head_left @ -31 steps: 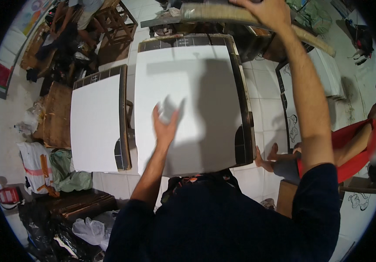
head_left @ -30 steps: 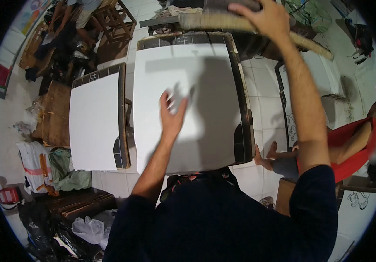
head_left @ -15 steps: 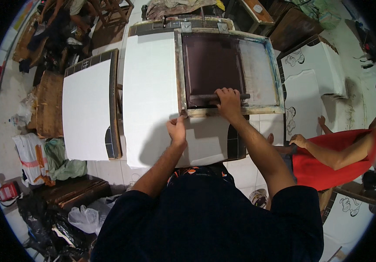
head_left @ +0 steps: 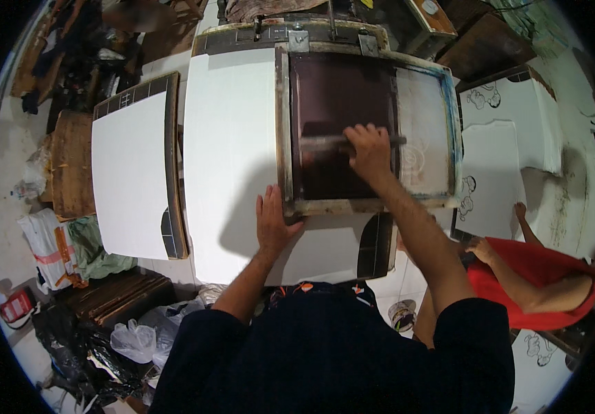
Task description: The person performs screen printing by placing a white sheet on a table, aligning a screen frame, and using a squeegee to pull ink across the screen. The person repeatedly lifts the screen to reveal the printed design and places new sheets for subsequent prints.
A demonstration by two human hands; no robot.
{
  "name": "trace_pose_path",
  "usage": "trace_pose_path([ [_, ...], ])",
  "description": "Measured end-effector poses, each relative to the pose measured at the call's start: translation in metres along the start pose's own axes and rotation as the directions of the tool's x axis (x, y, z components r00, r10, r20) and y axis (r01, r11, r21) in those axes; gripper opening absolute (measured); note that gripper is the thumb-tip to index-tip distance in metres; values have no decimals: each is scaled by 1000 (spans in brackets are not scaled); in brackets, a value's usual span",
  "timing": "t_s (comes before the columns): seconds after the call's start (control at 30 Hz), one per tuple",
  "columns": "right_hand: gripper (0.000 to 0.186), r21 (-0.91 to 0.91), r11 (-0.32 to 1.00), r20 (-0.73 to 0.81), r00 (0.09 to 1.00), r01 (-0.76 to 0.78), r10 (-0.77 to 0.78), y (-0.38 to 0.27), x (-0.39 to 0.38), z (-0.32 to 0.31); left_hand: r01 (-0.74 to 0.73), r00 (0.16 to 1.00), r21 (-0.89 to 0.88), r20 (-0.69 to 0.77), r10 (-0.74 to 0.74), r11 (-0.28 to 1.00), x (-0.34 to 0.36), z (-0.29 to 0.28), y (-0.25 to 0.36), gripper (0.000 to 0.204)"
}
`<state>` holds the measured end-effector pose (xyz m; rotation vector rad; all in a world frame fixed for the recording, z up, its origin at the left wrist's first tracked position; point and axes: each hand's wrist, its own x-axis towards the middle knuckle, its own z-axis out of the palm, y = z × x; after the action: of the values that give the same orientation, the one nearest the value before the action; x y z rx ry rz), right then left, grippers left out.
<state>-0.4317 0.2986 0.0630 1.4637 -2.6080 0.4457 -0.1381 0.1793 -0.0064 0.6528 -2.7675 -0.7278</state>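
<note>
A wooden printing screen (head_left: 457,138) lies over the right part of a board covered with white cloth (head_left: 232,117). Its mesh (head_left: 342,90) is dark on the left and pale on the right. My right hand (head_left: 368,153) is closed around the bar of a squeegee (head_left: 324,143), which lies across the dark mesh. My left hand (head_left: 277,224) rests at the screen's near left corner, fingers stretched out and thumb spread along the near bar. Nothing is in it.
Metal hinges (head_left: 299,41) join the screen to the board's far edge. Another cloth-covered board (head_left: 132,172) stands left. At right, a person in red (head_left: 546,276) sits by sheets printed with line drawings (head_left: 491,165). Plastic bags (head_left: 134,341) lie at lower left.
My left hand has let go of the screen's near corner and its fingers have spread. My right hand has slid the squeegee away from the screen's near bar. The view has shifted slightly.
</note>
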Motion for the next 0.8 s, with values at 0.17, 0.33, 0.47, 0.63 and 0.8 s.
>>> trace_pose_path([
  [0.17, 39, -124, 992, -32, 999, 15, -19, 70, 145, 34, 12, 1000, 15, -8, -12, 1000, 1, 0, 2, 128],
  [0.33, 31, -101, 994, -141, 989, -49, 35, 79, 190, 46, 21, 1000, 40, 19, -22, 999, 1, -1, 2, 130],
  [0.47, 30, -187, 980, -195, 980, -63, 25, 51, 120, 51, 45, 997, 32, 60, -47, 998, -1, 0, 0, 131],
  [0.63, 29, -122, 992, -267, 963, -14, -19, 60, 121, 50, 17, 999, 49, 49, -19, 999, -1, 1, -1, 130],
  [0.8, 31, -148, 987, -257, 966, -58, 18, 74, 172, 52, 22, 999, 31, 34, -23, 999, -2, 1, -1, 129],
])
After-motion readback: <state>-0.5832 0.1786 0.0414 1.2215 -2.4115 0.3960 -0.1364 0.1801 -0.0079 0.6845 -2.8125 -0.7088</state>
